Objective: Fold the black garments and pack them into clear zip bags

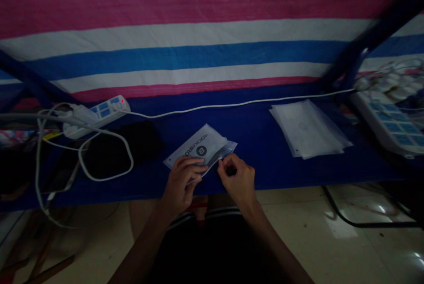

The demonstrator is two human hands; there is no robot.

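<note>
A translucent zip bag (207, 138) with a dark round logo and lettering lies tilted over the blue surface in front of me. My left hand (185, 178) grips its lower edge, fingers over the front and thumb beneath. At the bag's right end, my right hand (237, 176) is closed in a pinch at the zip edge, where a small pale piece, perhaps the slider, shows by the fingertips. Off to the right lies a loose stack of similar frosted bags (306, 129).
A white power strip (111, 109) with a red light sits at left, amid looped white cables (130, 160) and a phone (62, 173). One cable runs along the back to a larger power strip (391, 120) at right. Behind hangs a striped sheet (198, 5).
</note>
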